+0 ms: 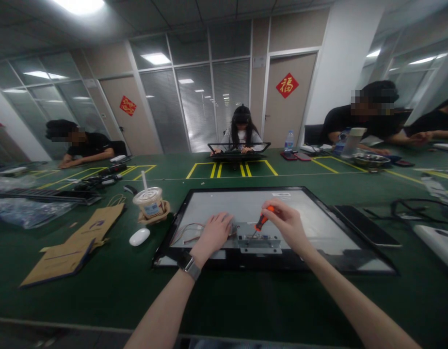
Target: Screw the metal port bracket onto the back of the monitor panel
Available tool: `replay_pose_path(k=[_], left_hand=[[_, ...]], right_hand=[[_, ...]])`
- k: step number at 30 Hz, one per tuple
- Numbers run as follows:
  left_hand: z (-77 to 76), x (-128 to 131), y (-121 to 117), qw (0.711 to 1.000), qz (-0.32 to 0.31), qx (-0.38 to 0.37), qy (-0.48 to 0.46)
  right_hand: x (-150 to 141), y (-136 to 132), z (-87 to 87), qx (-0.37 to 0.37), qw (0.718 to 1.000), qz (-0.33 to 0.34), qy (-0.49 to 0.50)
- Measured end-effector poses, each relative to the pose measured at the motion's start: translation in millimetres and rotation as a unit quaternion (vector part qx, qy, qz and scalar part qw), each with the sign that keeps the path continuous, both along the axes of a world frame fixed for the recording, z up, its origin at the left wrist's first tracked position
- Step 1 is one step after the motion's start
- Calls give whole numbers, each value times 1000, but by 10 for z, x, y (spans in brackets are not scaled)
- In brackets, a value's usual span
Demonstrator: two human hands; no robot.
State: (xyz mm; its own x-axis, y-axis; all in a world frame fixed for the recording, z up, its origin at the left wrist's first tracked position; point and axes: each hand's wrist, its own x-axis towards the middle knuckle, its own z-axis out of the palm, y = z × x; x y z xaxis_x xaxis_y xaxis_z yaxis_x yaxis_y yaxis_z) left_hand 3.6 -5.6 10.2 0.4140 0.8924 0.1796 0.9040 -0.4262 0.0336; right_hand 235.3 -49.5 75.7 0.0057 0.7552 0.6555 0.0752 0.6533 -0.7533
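Note:
A monitor panel (318, 228) lies face down on the green table in front of me, black frame around a grey metal back. My right hand (287, 224) is closed around an orange-handled screwdriver (263, 219), its tip pointing down at a small metal circuit-board cover (260, 238) near the panel's lower middle. My left hand (216, 231) rests flat on the panel just left of that cover, fingers spread, a watch on its wrist. Thin coloured wires (189, 233) run across the panel to the left of this hand.
A lidded drink cup with straw (150, 202), a white mouse (139, 236) and a brown paper bag (76, 240) lie to the left. A black slab (365, 224) and cables (420, 208) lie to the right. Other people sit working along the table's far side.

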Motion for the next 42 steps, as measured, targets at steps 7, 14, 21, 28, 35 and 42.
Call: replay_pose_path(k=[7, 14, 21, 28, 35, 42], left_hand=[[-12, 0, 5, 1000, -3, 1, 2], [-40, -15, 17, 1000, -3, 7, 0], [-19, -6, 0, 1000, -2, 11, 2], [-29, -4, 8, 1000, -3, 12, 4], [-42, -20, 15, 1000, -3, 8, 3], [-33, -10, 11, 1000, -1, 9, 1]], right_hand=[[11, -15, -15, 0, 999, 30, -10], [-13, -16, -30, 3, 999, 51, -1], [23, 26, -59, -47, 995, 78, 26], [11, 51, -133, -85, 989, 117, 43], [21, 22, -39, -47, 997, 55, 29], [0, -18, -42, -98, 991, 65, 59]])
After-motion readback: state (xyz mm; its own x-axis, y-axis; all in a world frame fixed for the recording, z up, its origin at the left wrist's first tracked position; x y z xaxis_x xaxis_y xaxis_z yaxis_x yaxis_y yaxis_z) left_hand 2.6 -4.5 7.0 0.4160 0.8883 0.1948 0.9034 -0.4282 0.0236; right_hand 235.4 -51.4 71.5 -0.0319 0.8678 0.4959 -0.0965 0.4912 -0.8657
